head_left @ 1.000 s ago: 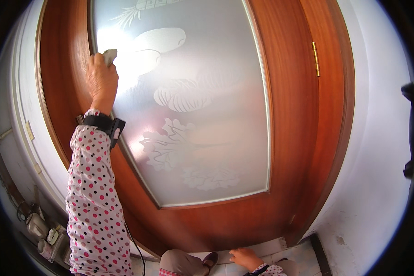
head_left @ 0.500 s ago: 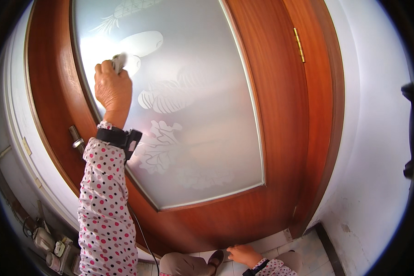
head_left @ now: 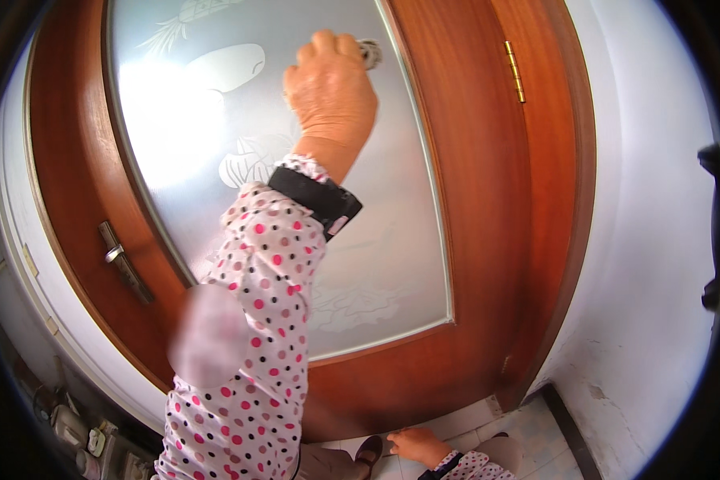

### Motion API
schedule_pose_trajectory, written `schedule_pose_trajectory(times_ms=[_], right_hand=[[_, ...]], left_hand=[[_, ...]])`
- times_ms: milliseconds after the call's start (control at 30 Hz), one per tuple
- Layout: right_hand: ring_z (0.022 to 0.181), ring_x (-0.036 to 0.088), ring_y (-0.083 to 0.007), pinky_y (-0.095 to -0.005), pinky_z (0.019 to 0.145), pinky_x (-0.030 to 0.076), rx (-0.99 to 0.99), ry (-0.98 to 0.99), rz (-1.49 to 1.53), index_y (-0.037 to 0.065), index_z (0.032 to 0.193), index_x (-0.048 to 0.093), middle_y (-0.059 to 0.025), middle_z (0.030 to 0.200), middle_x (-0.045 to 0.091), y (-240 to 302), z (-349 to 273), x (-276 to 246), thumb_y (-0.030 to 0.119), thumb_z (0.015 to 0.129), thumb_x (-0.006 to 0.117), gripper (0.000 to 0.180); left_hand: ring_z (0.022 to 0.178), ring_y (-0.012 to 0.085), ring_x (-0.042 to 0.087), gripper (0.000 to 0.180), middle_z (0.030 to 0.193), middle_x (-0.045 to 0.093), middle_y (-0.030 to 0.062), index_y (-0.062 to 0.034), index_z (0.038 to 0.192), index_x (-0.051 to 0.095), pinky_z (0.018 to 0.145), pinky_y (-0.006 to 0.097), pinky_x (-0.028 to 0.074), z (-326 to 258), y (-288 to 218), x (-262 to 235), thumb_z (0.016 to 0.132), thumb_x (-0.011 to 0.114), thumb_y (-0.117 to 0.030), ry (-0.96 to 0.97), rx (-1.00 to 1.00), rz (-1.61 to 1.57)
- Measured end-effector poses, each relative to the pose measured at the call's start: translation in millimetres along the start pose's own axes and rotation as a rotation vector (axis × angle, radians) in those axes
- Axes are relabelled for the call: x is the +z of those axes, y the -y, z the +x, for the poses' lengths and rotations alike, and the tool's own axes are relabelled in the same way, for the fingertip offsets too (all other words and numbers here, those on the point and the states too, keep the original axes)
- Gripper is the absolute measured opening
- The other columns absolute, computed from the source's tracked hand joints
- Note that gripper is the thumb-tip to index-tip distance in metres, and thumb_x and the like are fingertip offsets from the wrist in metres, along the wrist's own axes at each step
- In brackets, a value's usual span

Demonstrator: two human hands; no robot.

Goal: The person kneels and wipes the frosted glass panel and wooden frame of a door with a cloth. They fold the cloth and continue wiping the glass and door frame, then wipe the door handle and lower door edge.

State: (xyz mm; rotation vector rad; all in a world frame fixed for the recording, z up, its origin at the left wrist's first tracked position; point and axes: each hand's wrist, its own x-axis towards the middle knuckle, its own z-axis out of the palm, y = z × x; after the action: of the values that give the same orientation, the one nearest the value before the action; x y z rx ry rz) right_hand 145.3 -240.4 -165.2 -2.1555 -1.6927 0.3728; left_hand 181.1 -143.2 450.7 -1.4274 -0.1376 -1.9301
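Observation:
My left hand point(head_left: 332, 88) reaches up to the frosted glass panel point(head_left: 376, 200) of a wooden door. It is closed around a small wadded grey-white cloth point(head_left: 370, 54), of which only one edge shows beside the fingers. The cloth lies against the upper right of the glass, near the wooden frame. Pale fruit and leaf patterns mark the panel, partly covered by my dotted sleeve. Low down near the floor, my right hand point(head_left: 418, 446) hangs with curled fingers and nothing visible in it.
A metal door handle point(head_left: 120, 258) is on the left stile, and a brass hinge point(head_left: 514, 72) on the right. Household items point(head_left: 72, 428) crowd the lower left. A white wall point(head_left: 656, 240) stands to the right, with dark trim point(head_left: 572, 432) at its foot.
My left hand has swept the cloth rightward and slightly up across the glass, from near the left edge to near the right. My right hand has barely moved.

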Motion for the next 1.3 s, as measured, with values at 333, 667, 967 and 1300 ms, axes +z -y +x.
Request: schedule_pose_trajectory(times_ms=[333, 667, 967, 1300], right_hand=[[0.107, 0.068, -0.0370, -0.0507, 0.092, 0.054, 0.106, 0.090, -0.024, 0.018, 0.130, 0.066, -0.0157, 0.114, 0.072, -1, 2, -8, 0.038, 0.093, 0.059, 0.043], [0.103, 0.069, -0.0383, -0.0505, 0.091, 0.054, 0.104, 0.034, 0.033, 0.017, 0.129, 0.066, -0.0170, 0.108, 0.073, -33, -1, 22, 0.039, 0.092, 0.060, 0.043], [0.100, 0.069, -0.0393, -0.0510, 0.086, 0.056, 0.022, -0.042, 0.082, 0.013, 0.125, 0.067, -0.0187, 0.105, 0.073, -42, -23, 15, 0.035, 0.092, 0.060, 0.040], [0.102, 0.069, -0.0384, -0.0502, 0.087, 0.055, -0.024, 0.016, 0.113, 0.014, 0.128, 0.064, -0.0184, 0.110, 0.071, -33, -11, 1, 0.033, 0.094, 0.058, 0.040]], left_hand=[[0.088, 0.0263, 0.061, 0.018, 0.094, 0.058, 0.0054, -0.0098, 0.094, 0.063, 0.069, 0.040, 0.048, -19, -31, -10, 0.077, 0.065, -0.004, 0.174, 0.284, -0.218], [0.095, 0.0343, 0.060, 0.033, 0.102, 0.059, 0.0140, -0.0026, 0.111, 0.060, 0.080, 0.046, 0.050, -38, 138, -54, 0.079, 0.066, 0.002, 0.206, 0.084, -0.077], [0.092, 0.0362, 0.064, 0.025, 0.106, 0.059, 0.0136, -0.0026, 0.101, 0.058, 0.078, 0.046, 0.054, -82, 163, -90, 0.079, 0.071, -0.006, 0.238, -0.195, 0.266], [0.089, 0.0284, 0.063, 0.020, 0.101, 0.059, 0.0071, -0.0078, 0.096, 0.061, 0.074, 0.041, 0.051, -71, 35, -38, 0.077, 0.068, -0.006, 0.167, -0.050, 0.109]])
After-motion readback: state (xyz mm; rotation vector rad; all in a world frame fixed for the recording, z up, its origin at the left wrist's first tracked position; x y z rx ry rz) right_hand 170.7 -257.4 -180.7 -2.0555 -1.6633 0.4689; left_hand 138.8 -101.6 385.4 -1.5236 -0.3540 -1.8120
